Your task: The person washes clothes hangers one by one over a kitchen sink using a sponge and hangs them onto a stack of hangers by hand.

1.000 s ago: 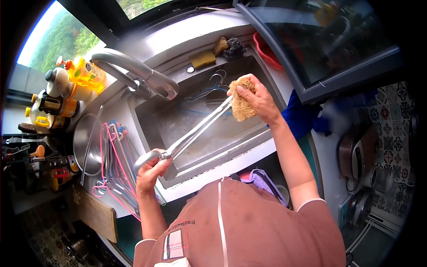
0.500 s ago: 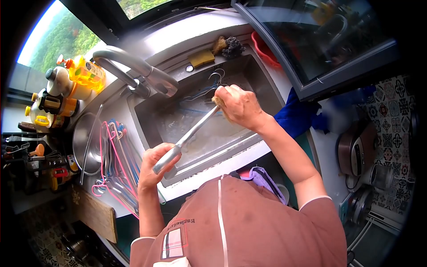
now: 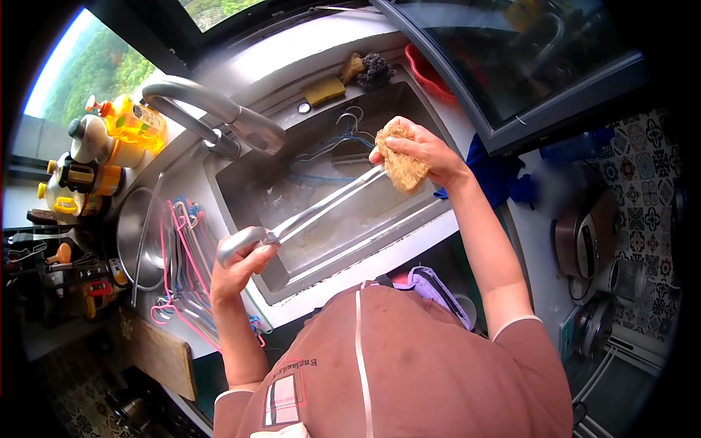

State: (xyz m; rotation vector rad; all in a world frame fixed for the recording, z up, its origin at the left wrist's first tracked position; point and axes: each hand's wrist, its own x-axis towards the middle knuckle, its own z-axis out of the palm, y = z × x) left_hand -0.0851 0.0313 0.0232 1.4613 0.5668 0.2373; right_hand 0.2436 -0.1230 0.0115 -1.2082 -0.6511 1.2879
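Over the sink I hold a grey hanger stretched between both hands. My left hand is closed round its thick curved end, near the sink's lower left corner. My right hand pinches a tan scrubbing pad against the hanger's far end, above the sink's right half. Inside the sink lie more hangers with metal hooks and blue parts. To the left, a pile of pink, blue and grey hangers rests on the counter.
A grey faucet reaches over the sink's left side. Beyond the rim sit a yellow sponge and a dark scrubber. Bottles line the left, beside a metal bowl. An open window pane juts in at right.
My right hand moved in toward my left, then back out to the right with the pad. The hanger turned edge-on and is again seen broadside. The view shifted slightly.
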